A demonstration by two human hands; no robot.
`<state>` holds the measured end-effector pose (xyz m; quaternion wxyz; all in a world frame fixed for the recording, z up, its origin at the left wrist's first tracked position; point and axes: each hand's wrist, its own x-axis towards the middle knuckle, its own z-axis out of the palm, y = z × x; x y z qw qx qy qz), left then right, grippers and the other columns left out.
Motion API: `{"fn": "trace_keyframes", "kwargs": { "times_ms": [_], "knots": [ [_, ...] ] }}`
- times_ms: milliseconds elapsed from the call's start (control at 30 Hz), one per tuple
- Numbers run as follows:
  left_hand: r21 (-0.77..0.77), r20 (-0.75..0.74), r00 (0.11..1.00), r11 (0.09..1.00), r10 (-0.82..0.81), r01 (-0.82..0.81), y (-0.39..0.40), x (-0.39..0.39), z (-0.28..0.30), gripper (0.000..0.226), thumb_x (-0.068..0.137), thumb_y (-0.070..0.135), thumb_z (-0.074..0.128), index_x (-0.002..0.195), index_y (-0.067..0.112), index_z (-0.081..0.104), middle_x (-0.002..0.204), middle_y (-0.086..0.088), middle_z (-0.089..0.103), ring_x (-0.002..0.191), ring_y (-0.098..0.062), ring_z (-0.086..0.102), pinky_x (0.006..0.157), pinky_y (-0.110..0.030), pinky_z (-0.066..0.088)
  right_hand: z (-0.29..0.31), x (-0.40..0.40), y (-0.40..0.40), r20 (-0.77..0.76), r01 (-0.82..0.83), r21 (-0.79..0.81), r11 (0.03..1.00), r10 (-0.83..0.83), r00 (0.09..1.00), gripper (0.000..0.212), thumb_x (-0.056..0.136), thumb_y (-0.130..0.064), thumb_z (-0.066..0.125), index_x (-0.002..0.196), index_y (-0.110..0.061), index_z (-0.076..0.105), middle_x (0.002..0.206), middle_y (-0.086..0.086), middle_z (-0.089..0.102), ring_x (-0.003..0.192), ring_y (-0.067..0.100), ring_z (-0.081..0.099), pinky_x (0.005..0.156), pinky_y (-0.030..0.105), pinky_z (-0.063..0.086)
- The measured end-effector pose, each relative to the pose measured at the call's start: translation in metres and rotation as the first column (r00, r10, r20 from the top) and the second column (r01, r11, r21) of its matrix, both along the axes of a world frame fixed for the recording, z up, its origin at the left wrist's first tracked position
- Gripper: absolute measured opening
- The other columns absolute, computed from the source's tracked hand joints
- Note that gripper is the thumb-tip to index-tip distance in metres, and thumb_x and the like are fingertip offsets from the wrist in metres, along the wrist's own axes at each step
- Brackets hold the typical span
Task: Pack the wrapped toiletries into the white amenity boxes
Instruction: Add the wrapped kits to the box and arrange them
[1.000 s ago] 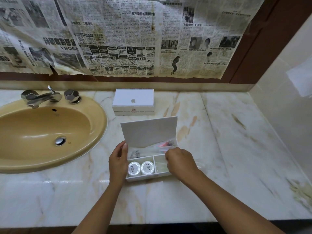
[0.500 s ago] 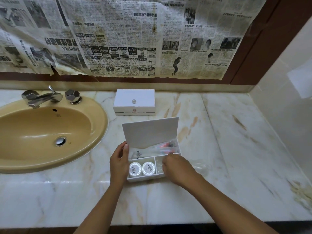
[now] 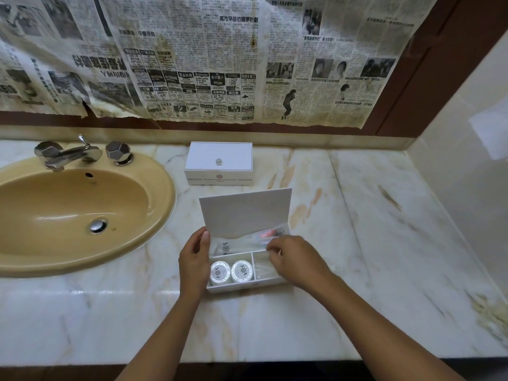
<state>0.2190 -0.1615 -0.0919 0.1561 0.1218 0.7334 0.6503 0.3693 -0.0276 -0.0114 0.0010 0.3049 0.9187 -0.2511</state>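
Note:
An open white amenity box (image 3: 247,287) stands on the marble counter with its lid (image 3: 244,213) raised. Two round wrapped soaps (image 3: 220,271) fill its front left compartment. A clear wrapped toothbrush kit (image 3: 239,244) lies along the rear compartment. My left hand (image 3: 193,259) grips the box's left wall, thumb at the rim. My right hand (image 3: 295,261) hovers over the right end, fingertips pinching a clear wrapped packet (image 3: 262,266) in the front right compartment; the hand hides most of it. A second white amenity box (image 3: 218,158) sits closed behind.
A tan oval sink (image 3: 154,215) with a chrome tap (image 3: 68,154) takes up the left of the counter. Old newspaper covers the mirror behind. A tiled side wall (image 3: 467,188) bounds the counter at the right. The counter's front edge runs below my forearms.
My right hand has shifted slightly back toward the rear compartment, drawing in the clear packet that stuck out to its right. My left hand stays on the box.

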Motion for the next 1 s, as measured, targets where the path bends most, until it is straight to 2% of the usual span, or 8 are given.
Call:
{"fn": "trace_keyframes", "kwargs": {
  "times_ms": [100,167,400,533,600,700,800,1000],
  "knots": [
    [0.011,0.004,1.000,1.000,0.002,-0.002,0.000,0.001,0.002,0.014,0.099,0.017,0.053,0.105,0.024,0.063,0.100,0.023,0.062,0.088,0.023,0.056,0.074,0.003,0.039,0.010,0.009,0.017,-0.167,0.106,-0.009,0.994,-0.106,0.980,0.021,0.089,-0.017,0.056,0.099,-0.020,0.074,0.102,-0.005,0.071,0.082,0.011,0.060,0.075,0.020,0.044],
    [0.010,0.006,1.000,1.000,-0.003,0.002,0.000,0.001,0.001,0.014,0.099,0.017,0.053,0.106,0.023,0.063,0.101,0.022,0.063,0.089,0.023,0.056,0.074,0.003,0.038,0.008,0.018,0.031,-0.155,0.179,0.012,0.984,-0.175,0.972,0.022,0.090,-0.015,0.056,0.103,-0.018,0.073,0.102,-0.002,0.070,0.086,0.013,0.061,0.079,0.022,0.046],
    [-0.017,0.007,1.000,1.000,0.000,0.001,-0.001,-0.003,-0.005,0.018,0.098,0.022,0.054,0.113,0.019,0.065,0.107,0.011,0.065,0.093,0.021,0.056,0.077,0.003,0.039,-0.030,0.049,0.059,0.259,0.228,0.035,0.973,-0.230,0.938,0.034,0.089,-0.010,0.056,0.119,-0.024,0.063,0.121,-0.001,0.058,0.109,0.017,0.056,0.089,0.026,0.044],
    [-0.036,-0.004,1.000,0.999,-0.004,0.004,-0.002,-0.004,-0.007,0.022,0.099,0.025,0.054,0.116,0.017,0.066,0.111,0.009,0.067,0.098,0.017,0.057,0.080,0.002,0.040,-0.047,0.054,0.056,0.353,0.205,0.026,0.978,-0.201,0.914,0.038,0.086,-0.009,0.057,0.119,-0.025,0.061,0.119,-0.002,0.055,0.111,0.018,0.052,0.085,0.027,0.043],
    [-0.041,-0.004,1.000,0.999,-0.004,0.004,-0.002,-0.003,-0.006,0.020,0.099,0.023,0.053,0.114,0.017,0.066,0.109,0.010,0.066,0.095,0.020,0.056,0.079,0.002,0.040,-0.050,0.055,0.054,0.337,0.217,0.031,0.976,-0.215,0.916,0.034,0.086,-0.008,0.055,0.115,-0.024,0.064,0.115,-0.002,0.057,0.106,0.017,0.054,0.079,0.026,0.043],
    [-0.044,-0.007,1.000,0.999,-0.001,0.000,-0.001,-0.003,-0.005,0.020,0.099,0.022,0.053,0.114,0.017,0.066,0.108,0.010,0.066,0.093,0.021,0.056,0.079,0.002,0.040,-0.049,0.055,0.055,0.293,0.240,0.057,0.969,-0.246,0.924,0.029,0.082,-0.003,0.049,0.093,-0.023,0.067,0.100,-0.003,0.061,0.089,0.016,0.058,0.063,0.022,0.040],
    [-0.036,-0.001,1.000,0.999,-0.003,0.003,-0.001,-0.002,-0.003,0.017,0.099,0.020,0.052,0.110,0.020,0.065,0.104,0.015,0.065,0.092,0.020,0.057,0.077,0.002,0.039,-0.046,0.055,0.056,0.276,0.253,0.069,0.965,-0.262,0.925,0.028,0.079,0.000,0.046,0.079,-0.023,0.060,0.087,-0.004,0.061,0.076,0.015,0.057,0.050,0.019,0.033],
    [-0.038,-0.004,1.000,0.999,0.005,-0.005,-0.001,-0.001,-0.002,0.017,0.099,0.020,0.053,0.112,0.019,0.065,0.105,0.012,0.065,0.092,0.022,0.056,0.076,0.003,0.039,-0.036,0.054,0.054,0.225,0.265,0.081,0.961,-0.277,0.934,0.022,0.084,-0.001,0.040,0.084,-0.019,0.053,0.080,-0.002,0.060,0.069,0.017,0.052,0.052,0.025,0.035]
  ]
}}
